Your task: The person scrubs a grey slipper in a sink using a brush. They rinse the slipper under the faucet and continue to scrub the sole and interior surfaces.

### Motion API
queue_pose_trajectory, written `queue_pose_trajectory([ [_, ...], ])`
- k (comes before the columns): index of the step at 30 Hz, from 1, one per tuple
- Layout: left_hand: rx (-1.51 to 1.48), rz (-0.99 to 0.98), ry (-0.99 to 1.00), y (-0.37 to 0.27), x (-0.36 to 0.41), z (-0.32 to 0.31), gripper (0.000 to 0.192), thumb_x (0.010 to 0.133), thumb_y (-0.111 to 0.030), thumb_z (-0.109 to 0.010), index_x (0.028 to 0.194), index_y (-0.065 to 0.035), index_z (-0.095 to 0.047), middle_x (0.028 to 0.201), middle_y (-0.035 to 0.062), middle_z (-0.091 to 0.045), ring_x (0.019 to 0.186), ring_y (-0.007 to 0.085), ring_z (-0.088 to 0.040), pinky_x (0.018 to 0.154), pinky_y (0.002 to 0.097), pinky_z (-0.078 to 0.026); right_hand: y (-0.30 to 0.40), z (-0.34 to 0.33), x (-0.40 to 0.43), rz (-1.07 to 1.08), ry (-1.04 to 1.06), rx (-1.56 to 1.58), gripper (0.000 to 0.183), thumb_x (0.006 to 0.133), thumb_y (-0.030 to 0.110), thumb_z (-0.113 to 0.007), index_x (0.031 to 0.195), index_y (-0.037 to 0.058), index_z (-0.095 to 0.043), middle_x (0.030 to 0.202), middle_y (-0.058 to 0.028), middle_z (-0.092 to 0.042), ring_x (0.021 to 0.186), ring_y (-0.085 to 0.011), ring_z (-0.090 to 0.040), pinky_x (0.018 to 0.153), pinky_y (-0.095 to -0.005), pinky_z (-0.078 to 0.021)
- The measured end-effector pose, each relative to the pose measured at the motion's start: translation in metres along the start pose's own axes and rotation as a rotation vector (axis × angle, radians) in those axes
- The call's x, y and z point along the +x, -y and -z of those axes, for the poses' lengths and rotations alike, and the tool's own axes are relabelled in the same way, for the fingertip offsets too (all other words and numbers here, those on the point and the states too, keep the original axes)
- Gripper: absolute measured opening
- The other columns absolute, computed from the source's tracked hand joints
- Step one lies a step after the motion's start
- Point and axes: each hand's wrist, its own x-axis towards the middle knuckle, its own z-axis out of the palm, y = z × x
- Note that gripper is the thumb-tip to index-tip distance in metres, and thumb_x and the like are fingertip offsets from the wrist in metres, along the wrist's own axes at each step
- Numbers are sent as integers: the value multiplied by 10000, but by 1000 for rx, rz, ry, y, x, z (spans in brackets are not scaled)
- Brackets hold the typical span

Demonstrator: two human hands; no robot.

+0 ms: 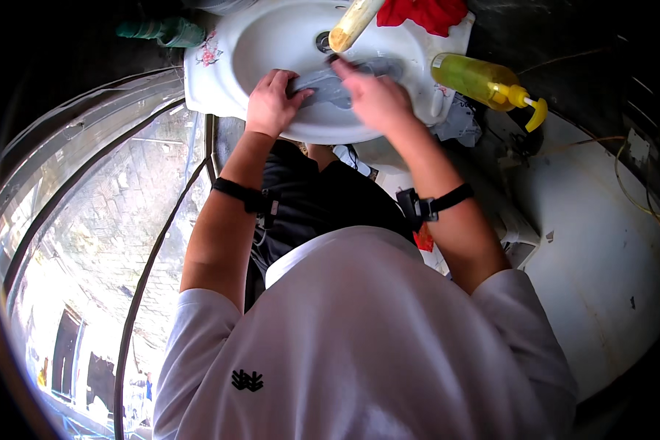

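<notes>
Both my hands are over a white ceramic washbasin point(264, 33). My left hand point(272, 102) grips the left end of a grey, slipper-like item point(330, 93) low in the basin; its exact kind is unclear. My right hand point(377, 102) is blurred by motion above the item's right part. A small dark tip point(334, 58) shows at its foremost finger, and I cannot tell if it is part of a held object. Just beyond that hand, a pale, yellowed tube point(352, 27) reaches over the dark drain point(323, 42).
Right of the basin lies a yellow-green pump bottle point(473, 80). A red cloth point(423, 16) drapes over the back rim. Far left is a green bottle point(168, 33). Crumpled plastic point(456, 124) sits below the right rim. A bright window point(104, 247) fills the left side.
</notes>
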Motion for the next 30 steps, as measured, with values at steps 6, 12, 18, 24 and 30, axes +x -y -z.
queue_pose_trajectory([
  [6,-3,24,65,-1,0,-4,393,838,-389,-762,1002,-55,-636,950,94,-670,855,332,-673,749,432,-560,30,-19,-6,40,37,-232,567,914,161,-526,1452,338,-505,1148,-70,-725,1042,-298,-692,883,-439,-550],
  [12,63,1,129,-9,3,-8,394,878,-432,-712,960,-60,-613,930,93,-655,862,330,-673,742,430,-562,6,-7,5,-41,-18,-51,559,907,179,-526,1447,328,-516,1115,-79,-731,1022,-333,-694,893,-448,-547],
  [18,101,-65,103,-2,-7,-2,357,916,-402,-676,983,-62,-590,965,95,-625,885,328,-663,739,427,-560,9,22,2,-192,117,-160,577,909,137,-519,1432,380,-522,1092,-95,-727,943,-278,-710,836,-390,-552],
  [24,83,-57,96,-7,-4,-7,366,897,-409,-708,953,-61,-607,921,96,-615,860,342,-650,739,436,-549,-25,10,-19,-53,2,-131,583,929,164,-494,1464,394,-472,1156,-50,-726,1006,-317,-692,888,-414,-544],
  [30,107,-58,98,-8,-2,-7,347,905,-390,-700,952,-62,-598,931,93,-609,837,334,-648,717,434,-548,-46,9,-21,-166,-32,-79,549,954,189,-513,1443,436,-485,1070,-118,-727,941,-347,-700,847,-441,-542],
])
